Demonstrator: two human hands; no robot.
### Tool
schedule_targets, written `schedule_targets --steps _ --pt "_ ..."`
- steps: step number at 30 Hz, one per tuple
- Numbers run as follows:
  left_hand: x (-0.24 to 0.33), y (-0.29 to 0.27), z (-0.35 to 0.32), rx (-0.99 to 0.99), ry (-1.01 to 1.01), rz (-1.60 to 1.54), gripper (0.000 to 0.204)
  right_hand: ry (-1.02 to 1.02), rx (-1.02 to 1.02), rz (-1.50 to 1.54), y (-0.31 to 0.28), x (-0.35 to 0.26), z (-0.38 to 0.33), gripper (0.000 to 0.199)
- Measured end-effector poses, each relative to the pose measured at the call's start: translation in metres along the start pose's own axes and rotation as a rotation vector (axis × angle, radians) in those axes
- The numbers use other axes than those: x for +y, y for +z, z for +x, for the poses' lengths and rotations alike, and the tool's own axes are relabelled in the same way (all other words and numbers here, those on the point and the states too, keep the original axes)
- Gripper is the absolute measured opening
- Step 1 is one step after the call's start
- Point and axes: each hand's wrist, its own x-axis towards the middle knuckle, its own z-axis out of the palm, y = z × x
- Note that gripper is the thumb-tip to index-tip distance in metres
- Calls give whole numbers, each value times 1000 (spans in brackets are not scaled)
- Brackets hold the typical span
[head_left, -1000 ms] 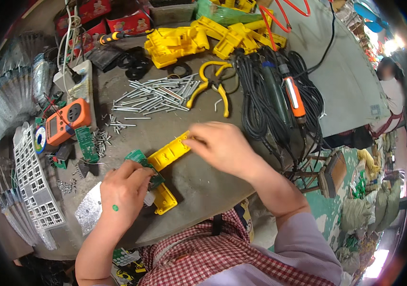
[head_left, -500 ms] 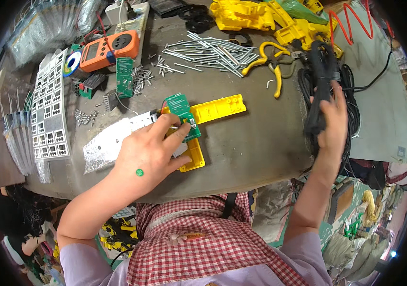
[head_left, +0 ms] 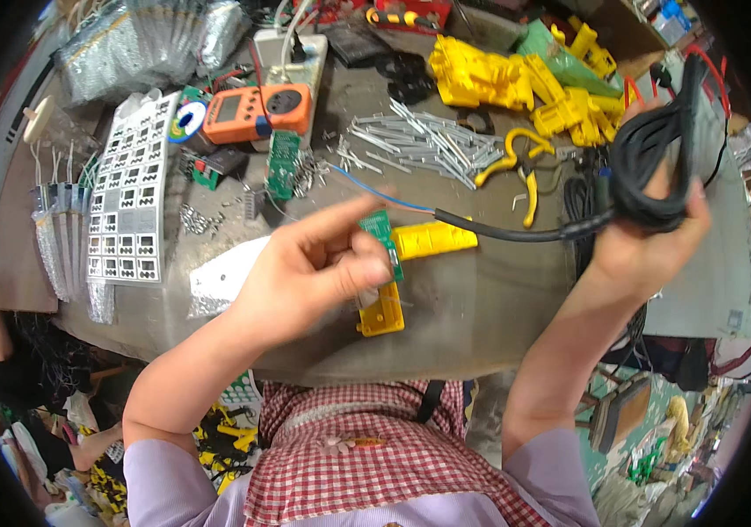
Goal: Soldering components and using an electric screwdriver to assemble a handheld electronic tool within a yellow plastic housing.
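My right hand (head_left: 643,255) grips a coiled black cable (head_left: 652,149) raised above the right side of the table. The cable's free end stretches left across the table, its black sheath ending in thin blue and red wires (head_left: 362,184). My left hand (head_left: 305,277) hovers by those wires, index finger stretched out and thumb apart, and nothing shows in it. Partly behind its fingertips is a green circuit board (head_left: 395,262), lying across a yellow plastic casing (head_left: 437,239). Below the board another yellow casing part (head_left: 382,318) shows. A white bubble-wrap sheet (head_left: 226,277) lies partly under my left wrist.
Metal rods (head_left: 428,145) and yellow-handled pliers (head_left: 529,176) lie beyond the casing. Yellow plastic housings (head_left: 481,75) are piled at the back. An orange multimeter (head_left: 257,112), another green board (head_left: 284,162), small screws (head_left: 201,221) and a label sheet (head_left: 134,189) are left. More black cable (head_left: 578,200) lies right.
My right hand has lifted a coil of black cable off the bundle, and its wire end now reaches toward the middle. My left hand has come off the circuit board, index finger extended.
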Motion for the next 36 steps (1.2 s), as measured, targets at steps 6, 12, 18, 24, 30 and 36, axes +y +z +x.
schedule_targets --steps 6,12,18,24,30,36 --pt "5 -20 40 166 18 -113 31 -6 -85 -150 -61 83 5 58" --pt "-9 -44 69 311 123 131 24 -437 -353 -1519 -58 127 22 43" --pt "-8 -47 77 309 65 -105 24 235 -664 -605 40 198 69 60" --pt "-22 -54 75 247 29 -246 10 134 -556 -545 74 244 89 31" --pt "-14 -80 52 40 -35 42 18 -179 -356 -1013 15 138 64 49" --pt "13 -55 53 -134 -84 653 4 339 -254 -259 -70 96 2 26"
